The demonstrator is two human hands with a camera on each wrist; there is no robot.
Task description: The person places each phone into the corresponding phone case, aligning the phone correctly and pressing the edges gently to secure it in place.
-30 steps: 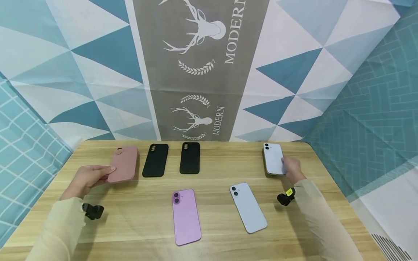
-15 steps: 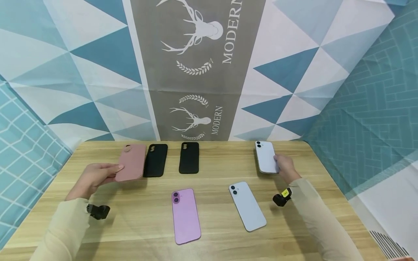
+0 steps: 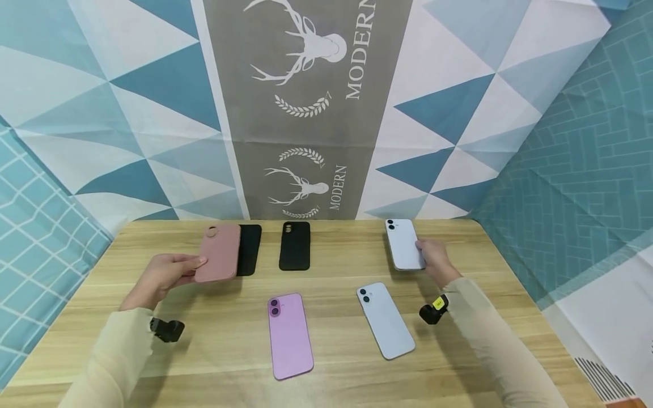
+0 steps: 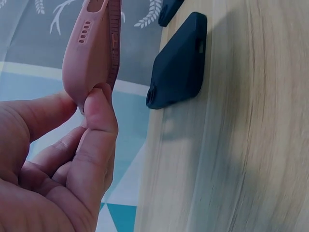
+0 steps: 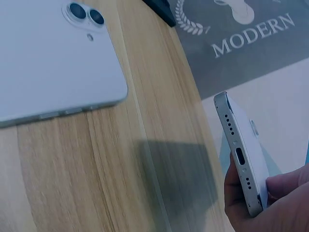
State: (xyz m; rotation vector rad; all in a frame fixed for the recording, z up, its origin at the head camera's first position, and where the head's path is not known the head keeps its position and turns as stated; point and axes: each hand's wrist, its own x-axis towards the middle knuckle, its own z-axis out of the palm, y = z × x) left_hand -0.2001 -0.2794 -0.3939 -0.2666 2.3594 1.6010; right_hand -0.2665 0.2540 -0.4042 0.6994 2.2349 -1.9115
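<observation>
Between thumb and fingers, my left hand [image 3: 165, 275] pinches a pink phone case [image 3: 219, 253] by its lower left edge. In the left wrist view that case [image 4: 89, 60] is raised off the table, its speaker holes and port cutout showing. Seen from the head, it overlaps part of a black phone case [image 3: 250, 250]. At the right, my right hand [image 3: 435, 260] holds a white smartphone [image 3: 404, 245] by its lower right side. The right wrist view shows this phone's bottom edge [image 5: 241, 157] with charging port, above its shadow on the table.
A second black phone case [image 3: 295, 246] lies at the back middle. Nearer the front lie a purple smartphone [image 3: 291, 337] and another white smartphone [image 3: 386, 321], backs up. The wooden table [image 3: 214, 357] ends at a patterned cloth backdrop [image 3: 306, 113].
My left hand has carried the pink case rightward until it overlaps the black case in the head view. My right hand has moved left with the white smartphone.
</observation>
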